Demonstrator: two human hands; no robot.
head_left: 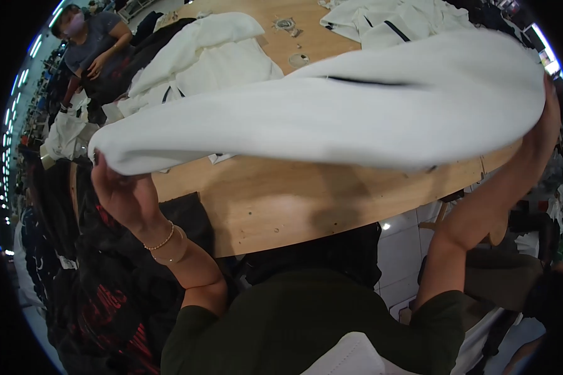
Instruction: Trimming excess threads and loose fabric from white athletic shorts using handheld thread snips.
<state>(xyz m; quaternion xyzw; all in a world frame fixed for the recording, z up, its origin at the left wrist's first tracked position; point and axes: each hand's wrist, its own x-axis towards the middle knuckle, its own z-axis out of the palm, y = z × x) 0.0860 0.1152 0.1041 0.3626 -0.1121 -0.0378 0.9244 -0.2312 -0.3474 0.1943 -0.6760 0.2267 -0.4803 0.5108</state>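
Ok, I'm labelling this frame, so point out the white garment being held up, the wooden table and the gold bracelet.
White garment (331,119): head view, middle of the stretched cloth.
Wooden table (281,200): head view, bare top near the front edge.
Gold bracelet (161,240): head view, chain on the left wrist.

**One head-worn fisheye, looking down over the wooden table**

The single view sits on the person's head, facing forward and down at the wooden table, close enough that its near edge crosses the middle of the picture. Straight edges bow toward the dark round rim. The person's own chest and forearms enter from below the table's edge; beyond its far left corner stands another person.
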